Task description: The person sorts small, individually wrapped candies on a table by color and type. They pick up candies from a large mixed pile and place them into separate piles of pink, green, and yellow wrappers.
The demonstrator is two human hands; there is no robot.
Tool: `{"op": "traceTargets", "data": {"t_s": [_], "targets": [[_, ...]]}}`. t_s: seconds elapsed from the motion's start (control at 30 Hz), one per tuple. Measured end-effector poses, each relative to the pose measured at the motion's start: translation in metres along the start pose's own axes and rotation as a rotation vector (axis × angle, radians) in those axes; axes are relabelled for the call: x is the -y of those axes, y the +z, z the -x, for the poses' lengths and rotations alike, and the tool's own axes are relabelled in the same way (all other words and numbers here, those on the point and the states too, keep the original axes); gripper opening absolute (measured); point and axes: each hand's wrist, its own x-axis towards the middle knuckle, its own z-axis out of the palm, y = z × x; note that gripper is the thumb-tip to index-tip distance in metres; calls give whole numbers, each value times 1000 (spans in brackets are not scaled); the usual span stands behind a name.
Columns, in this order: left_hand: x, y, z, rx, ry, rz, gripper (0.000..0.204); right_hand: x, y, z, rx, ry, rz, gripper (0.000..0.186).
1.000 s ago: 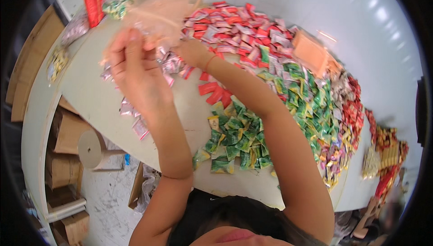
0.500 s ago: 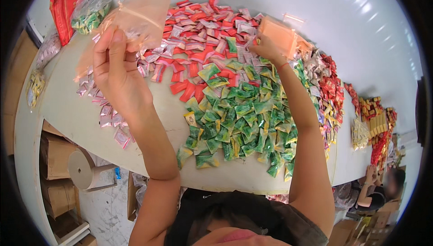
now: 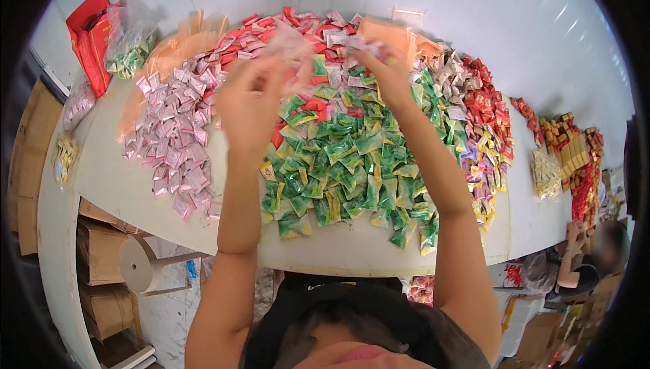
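Both my hands are raised over the white table (image 3: 122,186). My left hand (image 3: 249,101) grips a clear plastic bag (image 3: 292,42) that shows pale sachets inside, blurred by motion. My right hand (image 3: 387,74) is closed on a few pale sachets (image 3: 359,42) right next to the bag's edge. Below the hands lies a wide heap of green sachets (image 3: 338,166). A heap of pink sachets (image 3: 172,142) lies to the left of it, and red sachets (image 3: 267,27) lie behind.
Orange-tinted bags (image 3: 172,54) and a red packet (image 3: 88,30) lie at the far left. Red and yellow sachets (image 3: 484,118) spread to the right. Cardboard boxes (image 3: 101,254) and a paper roll (image 3: 139,264) sit under the table. Another person (image 3: 599,254) is at the lower right.
My left hand has swung from the far left to the middle with the bag. My right hand has come back from the pile near the orange bag and now meets the left.
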Motion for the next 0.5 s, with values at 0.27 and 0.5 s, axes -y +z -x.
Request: {"op": "traceTargets", "data": {"t_s": [0.27,0.5], "targets": [[-62,41,56,415,-186,303,9,62,-23,146,-106,-604,444,33],[-100,21,111,526,-226,270,13,71,-41,188,189,-432,804,23]]}}
